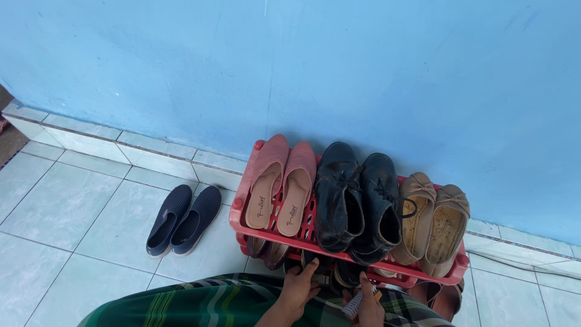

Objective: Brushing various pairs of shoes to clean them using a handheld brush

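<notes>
A red plastic shoe rack [242, 209] stands against the blue wall. Its top shelf carries a pink pair of flats [281, 181], a black pair of lace-up shoes [357, 200] and a tan pair of flats [436, 221]. My left hand [298, 286] reaches under the top shelf and touches a dark shoe [327, 266] on the lower shelf. My right hand [368, 306] is beside it, closed around a small brush [355, 304] with pale bristles. A green plaid cloth [206, 303] covers my lap.
A navy pair of slip-on shoes [183, 219] lies on the pale tiled floor [72, 212] left of the rack. More shoes sit on the lower shelf, one brown sandal [445, 297] at the right. A white cable [520, 260] runs along the wall base.
</notes>
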